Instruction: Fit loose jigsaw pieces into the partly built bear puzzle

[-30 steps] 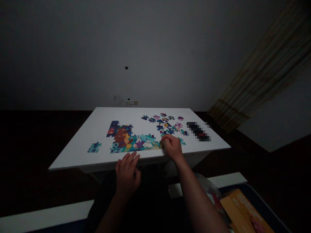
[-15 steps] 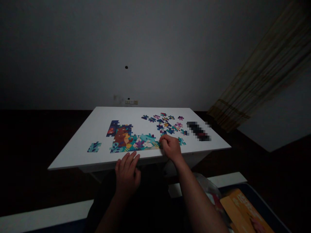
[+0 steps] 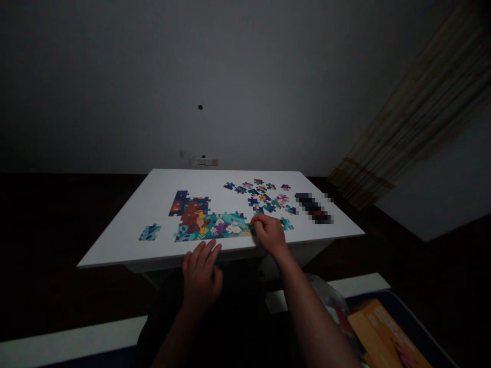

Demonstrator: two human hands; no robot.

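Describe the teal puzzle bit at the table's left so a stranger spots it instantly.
Find the white table, then the partly assembled puzzle on it. Left of that puzzle's near-left corner lies the teal bit, with a dark leafy pattern. Unlike the loose pieces clustered at right, it lies alone.

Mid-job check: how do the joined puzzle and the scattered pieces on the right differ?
The joined puzzle forms one larger picture; the scattered pieces show only fragments. The joined puzzle has a straight near edge, while the scattered pieces lie turned at mixed angles. Both are brightly printed and lie on the white table.
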